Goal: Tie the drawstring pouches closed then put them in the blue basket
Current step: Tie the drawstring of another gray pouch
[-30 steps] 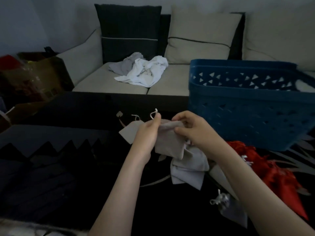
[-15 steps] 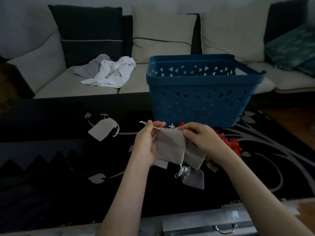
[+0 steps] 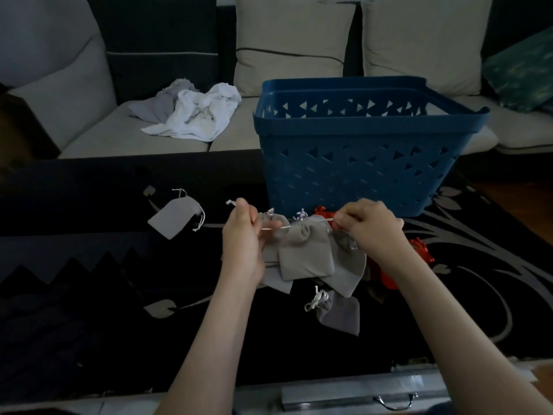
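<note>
Both hands have drawn apart since half a second ago; cord (image 3: 276,228) now taut. Left hand (image 3: 242,244) and right hand (image 3: 372,230) each pinch a cord end. Grey pouch (image 3: 305,254) hangs between them, centre frame, mouth gathered. Blue basket (image 3: 359,163) just behind, contents hidden. Black patterned rug (image 3: 463,280) below; sofa (image 3: 98,136) along top edge.

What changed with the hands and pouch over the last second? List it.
The left hand and right hand, close together at the top of the pouch a second ago, have moved apart. Each now pinches a drawstring end and pulls sideways, so the drawstring is taut and the pouch mouth is gathered. The basket, the loose pouch on the left and the other pouches lie as before.
</note>
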A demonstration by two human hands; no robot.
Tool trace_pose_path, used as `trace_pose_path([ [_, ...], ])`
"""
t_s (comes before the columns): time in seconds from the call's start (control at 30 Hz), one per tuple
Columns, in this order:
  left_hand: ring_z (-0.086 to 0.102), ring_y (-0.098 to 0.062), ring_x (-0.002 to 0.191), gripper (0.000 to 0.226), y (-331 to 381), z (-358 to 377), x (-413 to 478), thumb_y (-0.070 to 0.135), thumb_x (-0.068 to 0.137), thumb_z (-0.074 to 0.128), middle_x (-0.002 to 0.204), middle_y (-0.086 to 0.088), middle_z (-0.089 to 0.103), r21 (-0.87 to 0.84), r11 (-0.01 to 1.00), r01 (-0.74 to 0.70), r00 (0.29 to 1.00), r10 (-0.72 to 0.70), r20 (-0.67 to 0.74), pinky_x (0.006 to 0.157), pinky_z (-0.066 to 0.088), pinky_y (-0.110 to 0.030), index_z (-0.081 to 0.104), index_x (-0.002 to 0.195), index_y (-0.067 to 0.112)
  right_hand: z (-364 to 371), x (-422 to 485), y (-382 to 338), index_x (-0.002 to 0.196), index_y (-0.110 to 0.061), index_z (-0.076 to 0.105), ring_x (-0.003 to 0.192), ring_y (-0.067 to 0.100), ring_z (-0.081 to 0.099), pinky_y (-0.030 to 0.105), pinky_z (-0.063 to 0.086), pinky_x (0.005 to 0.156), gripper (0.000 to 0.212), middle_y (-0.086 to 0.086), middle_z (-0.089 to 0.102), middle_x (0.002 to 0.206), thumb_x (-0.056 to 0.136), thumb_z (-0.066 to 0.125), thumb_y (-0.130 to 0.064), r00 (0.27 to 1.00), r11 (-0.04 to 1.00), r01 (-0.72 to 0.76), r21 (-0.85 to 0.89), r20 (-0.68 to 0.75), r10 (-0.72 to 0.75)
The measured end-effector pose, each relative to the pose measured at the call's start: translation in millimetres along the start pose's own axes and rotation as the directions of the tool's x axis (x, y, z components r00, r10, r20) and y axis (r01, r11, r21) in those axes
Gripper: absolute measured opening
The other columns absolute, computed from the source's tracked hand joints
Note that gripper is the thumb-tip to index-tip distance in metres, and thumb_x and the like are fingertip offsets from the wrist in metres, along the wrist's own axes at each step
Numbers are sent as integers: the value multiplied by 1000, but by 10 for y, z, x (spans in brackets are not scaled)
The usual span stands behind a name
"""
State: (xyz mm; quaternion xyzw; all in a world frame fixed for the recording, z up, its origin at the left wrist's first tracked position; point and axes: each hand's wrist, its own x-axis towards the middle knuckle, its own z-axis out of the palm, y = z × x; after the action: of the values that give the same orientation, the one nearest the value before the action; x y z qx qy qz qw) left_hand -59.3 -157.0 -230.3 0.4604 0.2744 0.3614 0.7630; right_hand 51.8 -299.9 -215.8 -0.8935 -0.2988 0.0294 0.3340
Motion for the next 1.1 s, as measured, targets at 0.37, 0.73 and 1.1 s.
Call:
trace_pose_path([
  [0.37, 51, -5, 67, 9, -24, 135, -131, 21, 87, 61, 70, 5, 50, 492, 856, -158, 920, -53, 388, 66, 39, -23, 58, 95, 18, -102, -104, -221, 103, -18, 63, 76, 9, 63, 17, 49, 73, 26, 5, 66, 86, 91, 54, 3, 949, 728, 262, 634, -31, -314],
  [0.73, 49, -2, 56, 40, -134, 178, -214, 30, 102, 36, 53, 17, 54, 578, 734, -357, 860, 17, 511, 68, 43, -33, 52, 65, 28, 42, -138, -463, 133, -29, 42, 80, 5, 55, 15, 45, 74, 52, -11, 62, 100, 92, 51, 2, 903, 753, 429, 499, -217, -370],
  [1.1, 53, -3, 65, 13, -156, 136, -164, 33, 93, 55, 67, 10, 50, 695, 589, -413, 860, 2, 510, 73, 47, -24, 47, 97, 23, -41, -128, -465, 127, -19, 44, 74, 18, 65, 22, 53, 70, 49, 6, 66, 86, 89, 53, 10, 915, 548, 400, 735, -290, -279],
])
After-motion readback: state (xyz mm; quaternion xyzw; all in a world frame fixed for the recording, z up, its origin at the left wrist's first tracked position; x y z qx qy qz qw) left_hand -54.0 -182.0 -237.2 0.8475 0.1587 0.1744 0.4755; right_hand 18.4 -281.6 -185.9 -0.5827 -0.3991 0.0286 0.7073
